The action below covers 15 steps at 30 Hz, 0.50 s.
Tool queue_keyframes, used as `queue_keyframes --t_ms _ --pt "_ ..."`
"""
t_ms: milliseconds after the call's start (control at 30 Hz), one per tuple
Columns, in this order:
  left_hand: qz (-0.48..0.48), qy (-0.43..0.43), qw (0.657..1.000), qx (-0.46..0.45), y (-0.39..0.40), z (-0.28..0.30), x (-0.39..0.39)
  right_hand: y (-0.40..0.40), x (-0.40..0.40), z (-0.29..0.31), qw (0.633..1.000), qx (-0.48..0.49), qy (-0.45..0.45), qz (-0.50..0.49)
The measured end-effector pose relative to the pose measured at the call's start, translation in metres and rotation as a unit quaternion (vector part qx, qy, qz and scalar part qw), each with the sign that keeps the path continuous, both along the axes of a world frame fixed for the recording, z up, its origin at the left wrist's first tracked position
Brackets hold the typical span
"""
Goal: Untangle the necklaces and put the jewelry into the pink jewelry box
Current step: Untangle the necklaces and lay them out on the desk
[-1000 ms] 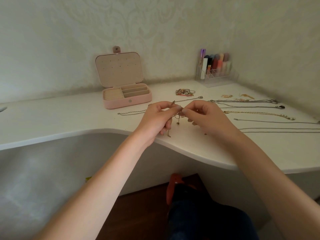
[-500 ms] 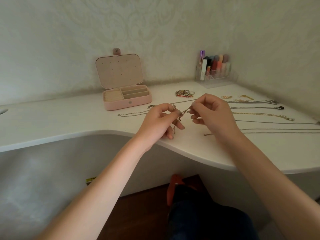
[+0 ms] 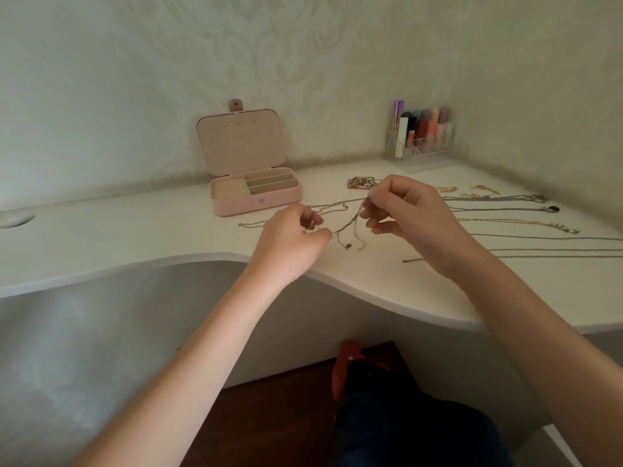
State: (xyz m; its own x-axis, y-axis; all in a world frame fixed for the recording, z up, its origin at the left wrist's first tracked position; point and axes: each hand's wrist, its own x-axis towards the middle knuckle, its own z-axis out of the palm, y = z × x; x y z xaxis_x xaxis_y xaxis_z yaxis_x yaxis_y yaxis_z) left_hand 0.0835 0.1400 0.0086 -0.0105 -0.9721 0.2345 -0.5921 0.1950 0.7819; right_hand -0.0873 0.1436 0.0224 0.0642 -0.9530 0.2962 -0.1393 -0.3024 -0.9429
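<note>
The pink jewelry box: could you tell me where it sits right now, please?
In the head view the pink jewelry box stands open on the white desk, left of centre near the wall, behind the left hand.

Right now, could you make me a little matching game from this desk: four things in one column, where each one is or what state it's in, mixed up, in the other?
Things:
1. jewelry box
2. makeup organizer
3. tangled chains
4. left hand

Places or states:
A. in the far corner, by the wall
B. stretched between both hands above the desk
C. lid open, left of the hands, compartments look empty
D. near the desk's front edge, pinching a chain

Pairs: 1-C, 2-A, 3-B, 4-D
</note>
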Motion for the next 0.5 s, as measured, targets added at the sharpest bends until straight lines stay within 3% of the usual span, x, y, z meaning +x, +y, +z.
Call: queue_keyframes --t_ms 67,133,200,300,500 --pt "0.014 -0.085 0.996 -0.025 0.002 0.002 0.001 0.0 -0.001 0.004 1.0 -0.008 0.025 -0.003" --pt "0.011 -0.085 0.993 -0.086 0.006 0.006 -0.002 0.001 -0.002 0.009 0.999 -0.016 0.05 -0.002" --pt "-0.03 -0.003 0.994 -0.104 0.009 0.012 -0.009 0.0 -0.001 0.012 0.997 -0.022 0.075 0.002" --pt "-0.104 0.123 0.986 -0.05 0.008 0.02 -0.021 0.0 -0.001 0.016 0.995 -0.03 0.098 0.002" --pt "-0.188 0.228 0.955 0.024 0.001 0.017 -0.025 0.002 -0.005 0.018 0.991 -0.029 0.127 -0.008"
